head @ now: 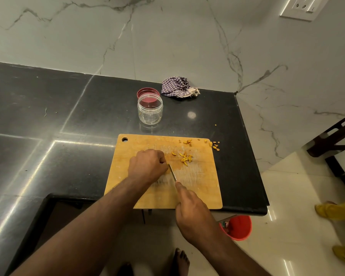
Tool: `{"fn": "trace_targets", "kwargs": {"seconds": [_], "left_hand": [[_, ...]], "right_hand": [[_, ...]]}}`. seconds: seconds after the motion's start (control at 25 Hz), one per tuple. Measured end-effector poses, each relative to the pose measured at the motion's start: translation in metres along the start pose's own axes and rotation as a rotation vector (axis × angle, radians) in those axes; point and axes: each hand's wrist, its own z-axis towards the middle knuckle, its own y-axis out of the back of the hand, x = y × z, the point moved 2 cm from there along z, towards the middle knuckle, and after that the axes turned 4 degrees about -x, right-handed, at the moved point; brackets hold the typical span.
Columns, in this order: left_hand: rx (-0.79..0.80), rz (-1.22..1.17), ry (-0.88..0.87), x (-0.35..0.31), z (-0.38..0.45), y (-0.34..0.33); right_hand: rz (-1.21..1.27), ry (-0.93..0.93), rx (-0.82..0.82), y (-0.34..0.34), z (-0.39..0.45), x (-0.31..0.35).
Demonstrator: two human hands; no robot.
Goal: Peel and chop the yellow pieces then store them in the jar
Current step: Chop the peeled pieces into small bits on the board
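Observation:
A wooden cutting board (199,188) lies on the black counter. My left hand (146,166) rests curled on the board, pinching a small yellow piece that is mostly hidden under the fingers. My right hand (193,214) grips a knife (172,173), forefinger along the blade's back, the blade tip right by my left fingertips. A small heap of chopped yellow pieces (185,157) lies just right of the left hand. Yellow scraps (187,141) sit at the board's far edge, and more scraps (215,146) lie off its right corner. The clear empty jar (150,109) stands open behind the board.
The jar's red lid (147,92) lies behind the jar, upside down. A checked cloth (177,88) is bunched near the marble wall. The counter's right edge (249,156) drops to the floor, where a red bucket (238,228) stands. A person's bare feet (180,259) are below.

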Motion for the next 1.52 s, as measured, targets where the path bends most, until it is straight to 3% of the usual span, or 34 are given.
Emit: {"fn": "trace_targets", "kwargs": {"seconds": [0.2,1.52], "left_hand": [[0.015,-0.058,0.003,0.006,0.0,-0.001],[-0.064,-0.043,0.093,0.005,-0.007,0.001]], "right_hand": [[0.029,-0.019,-0.079,0.011,-0.005,-0.005],[-0.037,0.042,-0.015,0.002,0.02,0.002]]}}
